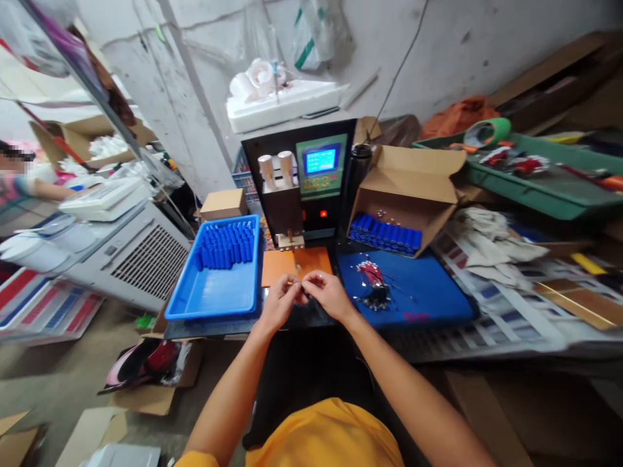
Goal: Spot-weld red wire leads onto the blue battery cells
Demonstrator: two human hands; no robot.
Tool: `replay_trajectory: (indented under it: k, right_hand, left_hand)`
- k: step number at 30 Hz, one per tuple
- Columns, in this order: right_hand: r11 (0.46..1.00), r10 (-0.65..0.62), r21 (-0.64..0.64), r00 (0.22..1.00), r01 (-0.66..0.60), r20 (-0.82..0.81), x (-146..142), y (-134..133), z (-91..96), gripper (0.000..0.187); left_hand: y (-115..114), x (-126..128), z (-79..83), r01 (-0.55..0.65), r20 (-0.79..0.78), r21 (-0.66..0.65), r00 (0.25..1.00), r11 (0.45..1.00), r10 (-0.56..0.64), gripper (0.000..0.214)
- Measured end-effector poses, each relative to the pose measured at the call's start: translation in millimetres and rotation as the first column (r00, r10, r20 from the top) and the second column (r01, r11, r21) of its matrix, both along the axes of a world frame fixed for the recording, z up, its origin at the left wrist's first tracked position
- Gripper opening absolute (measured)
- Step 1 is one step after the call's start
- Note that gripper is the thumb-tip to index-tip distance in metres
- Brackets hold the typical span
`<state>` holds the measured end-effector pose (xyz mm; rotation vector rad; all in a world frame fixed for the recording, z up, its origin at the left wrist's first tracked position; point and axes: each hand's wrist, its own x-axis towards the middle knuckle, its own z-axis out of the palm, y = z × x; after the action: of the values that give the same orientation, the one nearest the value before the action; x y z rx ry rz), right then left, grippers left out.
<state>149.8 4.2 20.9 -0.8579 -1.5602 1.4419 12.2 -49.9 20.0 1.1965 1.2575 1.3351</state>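
In front of the machine, my left hand (280,299) and my right hand (329,295) meet with their fingertips pinched together. Something small and dark seems to be between the fingers, too small to make out. Just beyond them is an orange plate (318,259) below the electrode pins of a black spot welder (324,224) with a lit blue screen. To the left, a blue plastic tray (214,305) holds rows of blue cylindrical battery cells (226,246). On the right, a pile of small red and black wire leads (372,282) lies on a blue mat (418,292).
An open cardboard box (413,172) with more blue cells stands behind the mat. White foam (287,100) rests on the welder. A green tray (545,181) with tape and a cloth glove (496,246) are at the right. Another person's arm (51,190) shows far left.
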Motion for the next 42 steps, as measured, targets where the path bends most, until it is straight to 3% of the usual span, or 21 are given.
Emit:
replay_trajectory:
  k: [4, 7, 9, 11, 13, 15, 17, 20, 23, 25, 28, 32, 36, 42]
  right_hand:
    - [0.999, -0.001, 0.052, 1.0, 0.0, 0.016, -4, 8, 1.6, 0.022]
    - [0.992, -0.082, 0.1, 0.997, 0.081, 0.005, -10, 19, 3.3, 0.022]
    - [0.984, -0.13, 0.12, 0.991, 0.13, -0.008, -14, 29, 2.5, 0.022]
    - [0.98, -0.155, 0.126, 0.988, 0.155, -0.014, -17, 37, 0.0, 0.023]
    - [0.979, -0.165, 0.117, 0.986, 0.165, -0.012, -19, 43, -3.2, 0.023]
    - [0.98, -0.174, 0.098, 0.985, 0.175, -0.017, -19, 45, -5.8, 0.023]
    - [0.981, -0.177, 0.077, 0.984, 0.178, -0.022, -18, 45, -6.7, 0.024]
    - [0.981, -0.179, 0.068, 0.984, 0.179, -0.014, -16, 43, -5.4, 0.024]
    - [0.98, -0.183, 0.079, 0.983, 0.184, -0.016, -16, 42, -4.4, 0.024]
    - [0.98, -0.184, 0.077, 0.982, 0.186, -0.035, -16, 42, -5.3, 0.026]
    - [0.981, -0.182, 0.055, 0.98, 0.187, -0.087, -18, 42, -8.1, 0.027]
    - [0.984, -0.169, 0.039, 0.978, 0.175, -0.124, -18, 41, -9.9, 0.023]
    - [0.994, -0.103, 0.033, 0.987, 0.108, -0.126, -13, 39, -7.4, 0.022]
    - [0.997, -0.077, 0.003, 0.986, 0.078, -0.15, -8, 35, -5.3, 0.022]
  left_hand:
    - [0, -10, -2.6, -0.041, -0.062, 0.019, 0.997, 0.999, 0.043, 0.031]
    - [6, -42, 0.4, -0.176, -0.242, 0.111, 0.95, 0.978, 0.198, 0.022]
    - [14, -76, 6.3, -0.313, -0.445, 0.189, 0.818, 0.931, 0.365, 0.015]
    - [25, -112, 13.8, -0.428, -0.66, 0.22, 0.597, 0.877, 0.457, 0.015]
    - [35, -144, 19.7, -0.481, -0.847, 0.167, 0.377, 0.861, 0.374, 0.031]
    - [43, -164, 21.9, -0.5, -0.953, 0.073, 0.219, 0.863, 0.208, 0.048]
    - [47, -172, 20.2, -0.501, -0.989, 0.005, 0.127, 0.865, 0.079, 0.055]
    - [48, -170, 14.0, -0.489, -0.996, -0.001, 0.082, 0.872, 0.045, 0.05]
    - [46, -167, 8.7, -0.487, -0.987, 0.045, 0.116, 0.872, 0.116, 0.037]
    - [44, -168, 6.9, -0.476, -0.969, 0.07, 0.177, 0.876, 0.174, 0.028]
    - [41, -170, 7.2, -0.483, -0.883, 0.111, 0.353, 0.869, 0.309, 0.025]
    - [37, -154, 11.7, -0.522, -0.574, 0.172, 0.635, 0.835, 0.516, 0.031]
    - [37, -109, 12.1, -0.389, -0.273, 0.148, 0.868, 0.909, 0.415, 0.041]
    - [51, -44, 2.1, -0.268, -0.184, 0.102, 0.941, 0.958, 0.283, 0.043]
